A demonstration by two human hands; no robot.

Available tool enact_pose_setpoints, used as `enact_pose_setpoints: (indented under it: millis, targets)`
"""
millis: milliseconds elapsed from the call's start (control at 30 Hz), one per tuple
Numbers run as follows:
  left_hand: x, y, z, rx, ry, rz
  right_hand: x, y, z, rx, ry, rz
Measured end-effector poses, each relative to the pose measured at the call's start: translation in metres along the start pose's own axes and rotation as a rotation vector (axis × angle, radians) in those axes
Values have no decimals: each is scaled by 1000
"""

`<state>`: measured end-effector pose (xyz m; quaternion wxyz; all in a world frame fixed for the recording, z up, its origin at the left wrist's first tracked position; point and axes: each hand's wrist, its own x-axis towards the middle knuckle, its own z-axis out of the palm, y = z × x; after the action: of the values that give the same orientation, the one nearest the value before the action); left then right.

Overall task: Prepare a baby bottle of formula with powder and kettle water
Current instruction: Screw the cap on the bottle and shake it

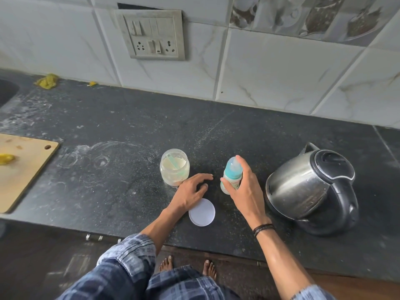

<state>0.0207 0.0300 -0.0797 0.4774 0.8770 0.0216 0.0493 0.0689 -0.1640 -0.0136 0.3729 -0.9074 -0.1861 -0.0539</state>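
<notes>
MIXING A FEED: A person stands barefoot at a dark stone worktop point(108, 180), by the look of it in the early stages of making up formula. The right hand point(242, 191) is curled round the bottle point(232, 173), thumb on its left side and forefinger reaching up beside the clear cap. The bottle is upright between the jar point(175, 167) and the kettle point(303, 187). Whether its base rests on the stone or hangs just above it cannot be told, nor whether anything is inside.

The grip seems meant to steady the bottle so its top can be unscrewed: the cap and teal collar are on, and neither powder nor water can go in until they come off. The left hand point(190, 191) hovers just beside the jar, fingers loosely spread and holding nothing, apparently poised to help with the bottle.

The jar stands open with pale powder inside and a green scoop point(173, 161) leaning in it. Its white lid point(203, 213) lies flat nearer the front edge, partly under the left wrist, likely parked within reach for closing up. The kettle sits close on the right, lid down and handle at the near right, handy for the right hand. A wooden board point(21, 169) lies well apart at the far left.
</notes>
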Motion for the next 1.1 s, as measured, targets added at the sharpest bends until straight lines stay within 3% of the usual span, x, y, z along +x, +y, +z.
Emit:
enact_pose_setpoints:
  millis: [467, 533, 667, 733, 867, 1033, 1100]
  targets:
    - [1, -1, -1, 19, -5, 8, 9, -7, -4, 28, -33, 55]
    - [1, -1, -1, 18, -6, 14, 17, -18, -20, 144, 11, 93]
    - [1, -1, 0, 5, -2, 19, 26, -49, -50, 702, 352, 71]
    - [2, -1, 1, 2, -5, 15, 26, -59, -54, 871, 442, 71]
    - [1, -3, 0, 5, -18, 9, 21, -63, -49, 780, 168, 58]
    - [1, -2, 0, -13, -10, 9, 31, -71, -61, 1057, 604, 116]
    - [1, -1, 0, -12, -15, 6, 32, -70, -59, 974, 441, 154]
